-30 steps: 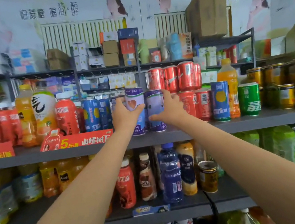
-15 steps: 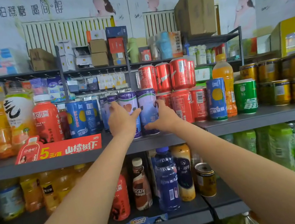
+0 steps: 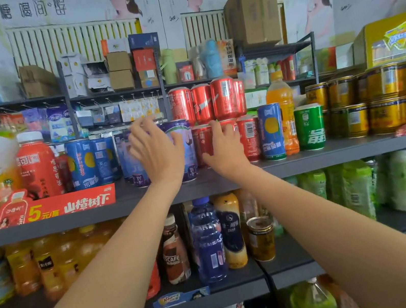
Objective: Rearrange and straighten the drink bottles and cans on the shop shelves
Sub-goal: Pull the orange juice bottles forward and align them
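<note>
Purple cans: I see two purple-and-white cans (image 3: pixel 184 149) upright at the middle of the grey shelf (image 3: pixel 330 152), side by side; the left one is mostly hidden by my hand.
Left hand: my left hand (image 3: pixel 156 152) is in front of the purple cans with fingers spread and fairly straight, gripping nothing; I cannot tell if it touches them.
Right hand: my right hand (image 3: pixel 224 150) lies flat, fingers straight, against the lower red cans (image 3: pixel 250 136) just right of the purple pair.
Red stack: more red cans (image 3: pixel 210 101) stand in a second tier on top of the lower ones.
Right neighbours: a blue can (image 3: pixel 271 131), an orange bottle (image 3: pixel 284 110), a green can (image 3: pixel 309 126), then stacked gold cans (image 3: pixel 381 99).
Left neighbours: blue cans (image 3: pixel 85 162), a red bottle (image 3: pixel 37 165), and a red price sign (image 3: pixel 70 204) on the shelf's front edge.
Below: I see mixed bottles on the lower shelf (image 3: pixel 283 272), among them a blue bottle (image 3: pixel 208 241).
</note>
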A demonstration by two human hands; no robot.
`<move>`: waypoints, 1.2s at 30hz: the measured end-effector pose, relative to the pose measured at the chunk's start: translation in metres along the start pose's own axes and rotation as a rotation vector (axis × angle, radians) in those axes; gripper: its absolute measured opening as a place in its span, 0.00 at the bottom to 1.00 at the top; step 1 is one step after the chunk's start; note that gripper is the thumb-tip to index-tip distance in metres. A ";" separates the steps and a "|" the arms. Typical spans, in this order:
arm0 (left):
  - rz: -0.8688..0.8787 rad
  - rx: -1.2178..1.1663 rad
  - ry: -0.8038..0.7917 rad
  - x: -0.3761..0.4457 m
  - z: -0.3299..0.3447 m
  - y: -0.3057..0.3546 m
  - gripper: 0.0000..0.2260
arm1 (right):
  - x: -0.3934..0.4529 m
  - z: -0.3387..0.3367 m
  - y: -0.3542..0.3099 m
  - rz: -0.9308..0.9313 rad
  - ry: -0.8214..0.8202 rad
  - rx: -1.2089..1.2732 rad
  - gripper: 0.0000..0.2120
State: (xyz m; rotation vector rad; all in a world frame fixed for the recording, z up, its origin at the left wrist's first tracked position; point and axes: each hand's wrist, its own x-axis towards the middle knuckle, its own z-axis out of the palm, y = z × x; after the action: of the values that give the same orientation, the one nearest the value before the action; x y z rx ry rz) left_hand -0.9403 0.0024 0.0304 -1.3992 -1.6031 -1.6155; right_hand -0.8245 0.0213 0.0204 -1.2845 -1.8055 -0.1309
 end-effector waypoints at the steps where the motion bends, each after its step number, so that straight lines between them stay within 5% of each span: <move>1: 0.068 -0.006 0.007 -0.002 0.002 0.008 0.19 | 0.003 -0.010 0.008 0.011 0.073 -0.061 0.32; 5: 0.326 0.059 -0.213 -0.018 0.023 0.039 0.27 | 0.019 -0.047 0.050 0.184 0.308 -0.197 0.35; 9: 0.316 0.107 -0.372 -0.035 0.049 0.060 0.32 | 0.030 -0.060 0.093 0.289 0.191 -0.250 0.35; 14: 0.300 0.023 -0.355 -0.049 0.066 0.076 0.29 | 0.037 -0.058 0.116 0.181 0.201 -0.183 0.30; 21: 0.336 -0.029 -0.412 -0.068 0.075 0.085 0.32 | 0.039 -0.059 0.111 0.022 0.303 0.216 0.24; 29: 0.257 -0.291 -0.140 -0.047 0.014 0.064 0.34 | 0.029 -0.058 0.014 -0.198 0.543 0.523 0.25; 33: 0.134 -0.355 -0.069 -0.029 -0.028 0.022 0.42 | 0.022 -0.042 -0.062 -0.325 0.499 0.661 0.25; 36: 0.103 -0.290 -0.042 -0.010 -0.060 -0.022 0.37 | 0.016 -0.021 -0.112 -0.394 0.428 0.721 0.25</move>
State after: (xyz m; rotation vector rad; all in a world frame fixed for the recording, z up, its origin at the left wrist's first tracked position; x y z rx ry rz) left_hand -0.9758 -0.0513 0.0240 -1.6408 -1.3336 -1.8215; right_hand -0.9031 -0.0296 0.0873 -0.3534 -1.4965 0.0318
